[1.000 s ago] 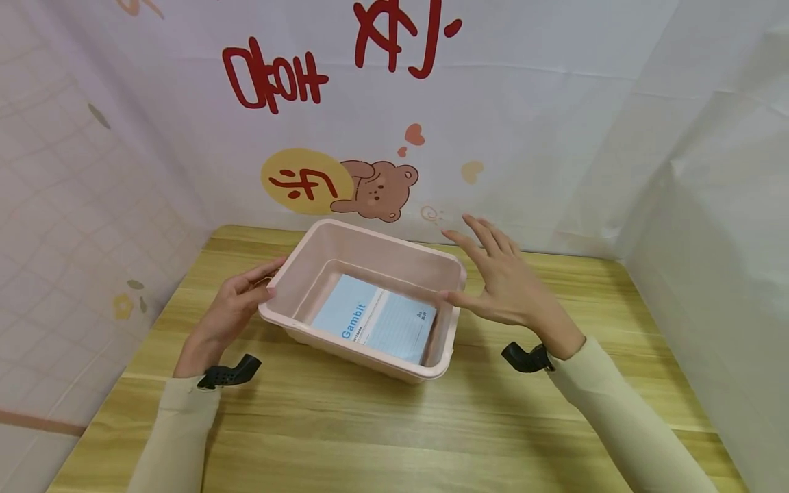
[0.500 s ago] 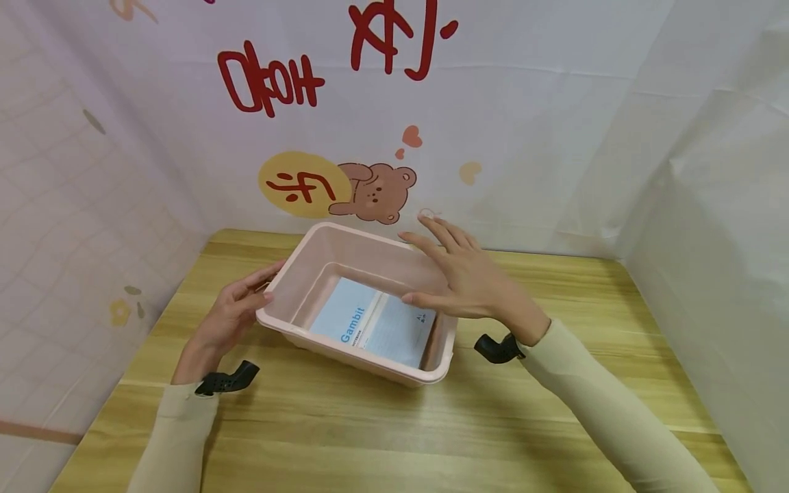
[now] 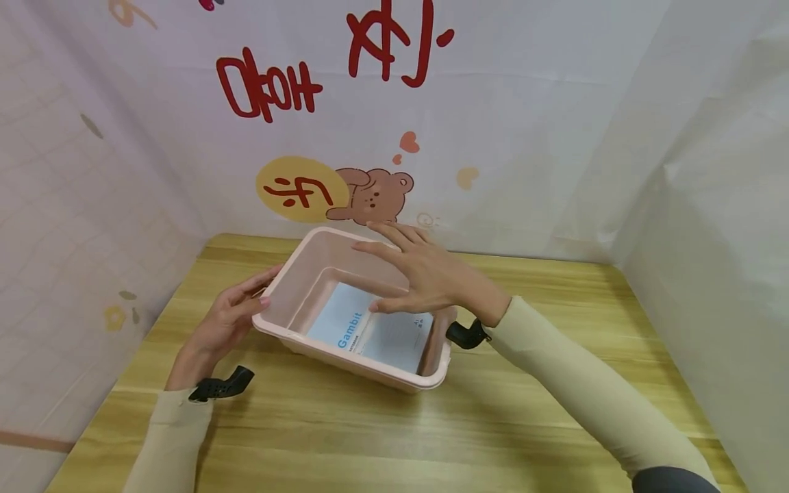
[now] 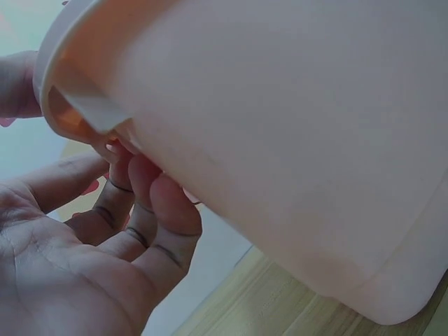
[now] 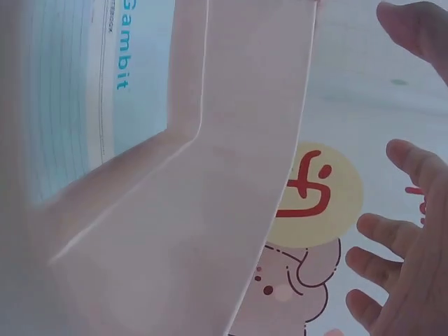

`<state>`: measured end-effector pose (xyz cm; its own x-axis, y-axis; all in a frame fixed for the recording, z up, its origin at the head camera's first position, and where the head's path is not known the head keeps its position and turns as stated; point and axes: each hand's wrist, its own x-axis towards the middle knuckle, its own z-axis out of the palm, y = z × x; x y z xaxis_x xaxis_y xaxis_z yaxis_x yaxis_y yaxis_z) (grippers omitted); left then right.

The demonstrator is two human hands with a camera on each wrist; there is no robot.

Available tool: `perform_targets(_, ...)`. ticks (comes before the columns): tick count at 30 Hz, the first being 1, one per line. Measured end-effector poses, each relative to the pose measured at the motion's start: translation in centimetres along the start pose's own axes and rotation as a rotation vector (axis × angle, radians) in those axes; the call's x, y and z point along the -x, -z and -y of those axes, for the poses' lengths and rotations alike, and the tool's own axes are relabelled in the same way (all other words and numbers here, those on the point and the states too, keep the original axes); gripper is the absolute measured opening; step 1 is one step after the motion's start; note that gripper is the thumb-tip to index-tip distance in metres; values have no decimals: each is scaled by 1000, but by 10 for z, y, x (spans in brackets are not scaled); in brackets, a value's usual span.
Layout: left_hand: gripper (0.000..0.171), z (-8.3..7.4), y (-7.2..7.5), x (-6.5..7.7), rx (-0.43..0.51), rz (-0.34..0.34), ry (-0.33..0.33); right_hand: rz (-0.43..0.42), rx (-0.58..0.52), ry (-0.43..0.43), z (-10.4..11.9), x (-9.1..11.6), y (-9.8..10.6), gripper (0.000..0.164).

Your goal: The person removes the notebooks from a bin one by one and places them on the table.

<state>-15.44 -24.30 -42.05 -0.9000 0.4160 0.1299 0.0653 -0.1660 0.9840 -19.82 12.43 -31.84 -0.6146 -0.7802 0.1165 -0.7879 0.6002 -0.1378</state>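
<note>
In the middle of the head view, a pale pink rectangular plastic basin [image 3: 333, 255] is holding a blue-and-white "Gambit" notebook [image 3: 394, 342], its smallest print blurring. The left hand [image 3: 227, 313] is pinching the basin's left rim in its grip; the right hand [image 3: 425, 274], grip spread wide, is hovering above, hiding the far-right rim and part of the notebook.

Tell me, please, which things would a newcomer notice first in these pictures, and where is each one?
Probably the pink bin, in the middle of the head view, with a blue-and-white notebook marked "Gambit" lying inside it. The left hand grips the bin at its left side, and the right hand is spread over it. Behind them, bold red writing and a cartoon bear stand out on the pale backdrop.
</note>
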Motion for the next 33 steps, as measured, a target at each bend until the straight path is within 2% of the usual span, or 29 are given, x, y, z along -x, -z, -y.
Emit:
perform_targets(4, 56, 1, -1, 0, 2, 7, -5, 53, -12, 3, -1, -13, -2, 90)
perform_targets(12, 55, 1, -2, 0, 21, 29, -41, 142, -28, 70, 0, -37, -18, 89)
perform_targets(19, 56, 1, -1, 0, 2, 10, -12, 177, 36, 155, 6, -55, -38, 85)
perform_targets(26, 56, 2, 0, 4, -7, 21, 8, 257, 35, 116, 12, -69, -63, 83)
perform_targets(33, 56, 3, 0, 0, 0, 26, -6, 302, 83, 133, 13, -84, -75, 84)
